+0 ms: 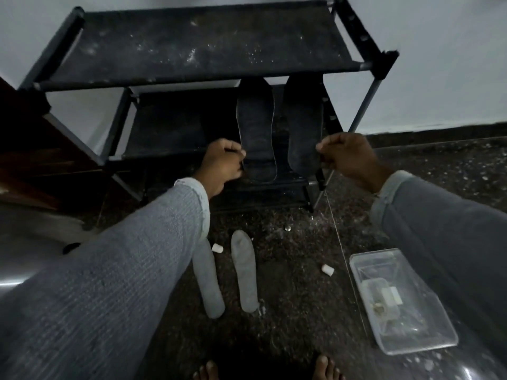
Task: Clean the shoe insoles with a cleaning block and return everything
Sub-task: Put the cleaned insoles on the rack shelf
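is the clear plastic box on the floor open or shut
Open: the plastic box has no lid on it, and small bits lie bare inside. No lid shows nearby.

Shoe rack: black fabric shelves speckled with pale dust, grey metal poles. Two dark insoles: black. Two light insoles: pale grey. Cleaning blocks: white. Container: clear plastic. Floor: dark brown, speckled. Sleeves: grey, ribbed knit. Wall: white.

Dim speckled floor, white wall
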